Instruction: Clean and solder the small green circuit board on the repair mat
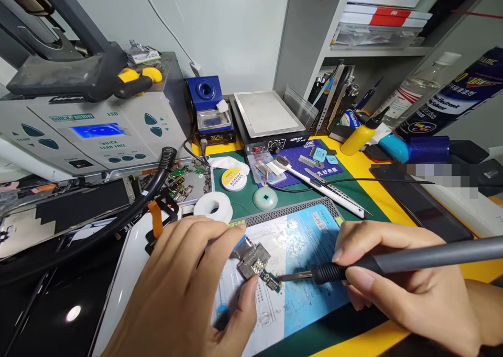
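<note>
My left hand (188,283) is closed around a small metal clamp (253,260), its thumb and fingers on either side. A small green circuit board (271,281) sticks out of the clamp's jaws toward the right. My right hand (408,278) grips a soldering iron (365,265) like a pen. The iron's thin metal tip points left and meets or nearly meets the board's right end. Under both lies a blue and white printed sheet (310,294) on a grey-edged mat.
A hot-air station (98,132) with a black hose (129,215) stands at left. A solder roll (265,197), white tape roll (214,208), brush (322,187) and heating plate (267,113) lie beyond the sheet. Bottles (356,140) stand at right. A black cable crosses behind the hands.
</note>
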{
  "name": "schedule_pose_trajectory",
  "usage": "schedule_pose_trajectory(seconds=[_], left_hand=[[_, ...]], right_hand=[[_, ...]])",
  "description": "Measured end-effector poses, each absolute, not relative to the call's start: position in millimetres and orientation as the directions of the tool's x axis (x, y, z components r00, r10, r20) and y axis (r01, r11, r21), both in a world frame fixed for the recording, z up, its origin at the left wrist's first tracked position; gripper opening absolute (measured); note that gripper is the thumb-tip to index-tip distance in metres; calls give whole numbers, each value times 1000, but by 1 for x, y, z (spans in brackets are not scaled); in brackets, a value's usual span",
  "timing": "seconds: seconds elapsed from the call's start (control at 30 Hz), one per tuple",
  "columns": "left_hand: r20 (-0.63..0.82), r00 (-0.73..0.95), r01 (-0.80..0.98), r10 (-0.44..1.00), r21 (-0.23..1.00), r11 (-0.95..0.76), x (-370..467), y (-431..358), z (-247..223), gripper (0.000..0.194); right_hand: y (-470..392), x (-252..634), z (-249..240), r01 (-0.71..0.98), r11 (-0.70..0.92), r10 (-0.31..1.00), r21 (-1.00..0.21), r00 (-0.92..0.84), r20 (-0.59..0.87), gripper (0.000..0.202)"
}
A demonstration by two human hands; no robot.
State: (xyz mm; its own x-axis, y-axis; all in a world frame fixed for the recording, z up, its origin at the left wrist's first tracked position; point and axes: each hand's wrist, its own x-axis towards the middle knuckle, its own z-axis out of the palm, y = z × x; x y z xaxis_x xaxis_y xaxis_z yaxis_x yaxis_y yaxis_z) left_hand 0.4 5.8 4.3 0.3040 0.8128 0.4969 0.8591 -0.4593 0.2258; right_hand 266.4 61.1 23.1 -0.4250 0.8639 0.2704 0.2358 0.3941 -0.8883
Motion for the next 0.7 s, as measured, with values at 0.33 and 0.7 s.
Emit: schedule_pose_trajectory(seconds=[0.33, 0.7], left_hand=[[563, 343, 872, 752, 106, -477, 1, 3, 3, 42], [482, 338, 916, 808, 28, -400, 3, 4, 12, 25]], right_hand=[[58, 260, 26, 228, 386, 867, -894, -420, 267, 26], [70, 266, 27, 147, 62, 901, -987, -433, -8, 5]])
